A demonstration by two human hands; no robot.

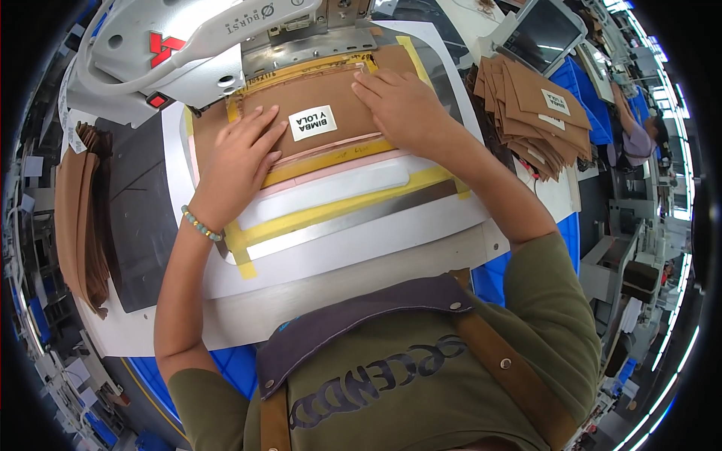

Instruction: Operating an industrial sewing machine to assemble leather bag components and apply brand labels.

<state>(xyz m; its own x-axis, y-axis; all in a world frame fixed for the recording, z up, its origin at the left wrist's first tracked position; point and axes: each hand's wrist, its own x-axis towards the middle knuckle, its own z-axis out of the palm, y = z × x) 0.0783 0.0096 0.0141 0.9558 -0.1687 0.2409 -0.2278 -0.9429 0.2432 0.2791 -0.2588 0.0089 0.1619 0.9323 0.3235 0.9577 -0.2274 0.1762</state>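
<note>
A brown flat piece with a white label (338, 98) lies in a template (316, 169) edged with yellow tape, under the metal plate of a white machine (143, 56). My left hand (238, 161) rests on the piece's left part and the template, left of the label, fingers apart and extended. My right hand (395, 109) lies on the piece right of the label, fingertips near the upper yellow edge. Neither hand grasps anything visible. The template sits on a white sheet (301, 267).
Brown pieces are piled at left (75, 218) and right (526, 113). A screen (538, 34) stands at back right beside blue bins (587, 105). A grey board (135, 210) lies at left. Another person (635, 146) is at far right. Blue plastic (226, 368) shows below the table edge.
</note>
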